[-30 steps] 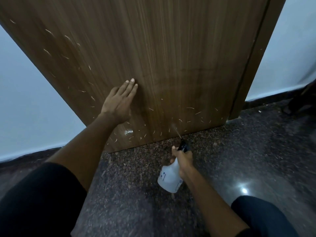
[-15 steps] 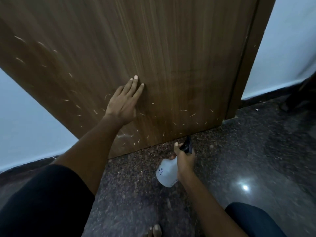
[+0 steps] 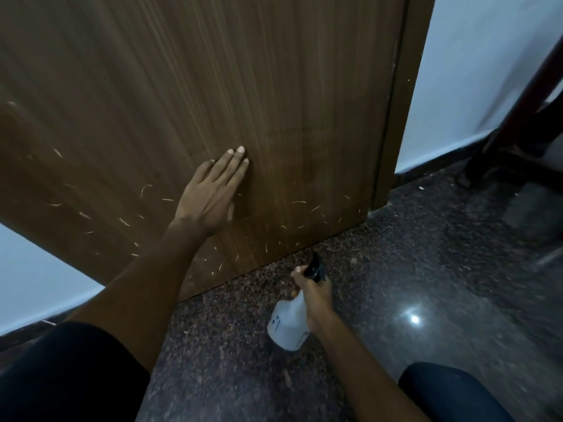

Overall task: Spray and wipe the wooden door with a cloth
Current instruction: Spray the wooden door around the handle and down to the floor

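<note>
The brown wooden door (image 3: 213,86) fills the upper part of the view, its lower area flecked with pale scratch-like marks. My left hand (image 3: 210,193) lies flat against the door's lower middle, fingers together and extended, holding nothing. My right hand (image 3: 315,295) grips a white spray bottle (image 3: 288,325) with a black trigger head, low over the floor just in front of the door's bottom edge, nozzle toward the door. No cloth is in sight.
The dark door frame (image 3: 396,117) runs down the right side, with white wall (image 3: 475,71) beyond it. The floor (image 3: 426,284) is dark speckled polished stone. A dark furniture leg (image 3: 511,132) stands at the far right. My knees show at the bottom corners.
My left hand slid a little to the right along the door. The spray bottle dropped slightly and the mist seen a second ago is gone.
</note>
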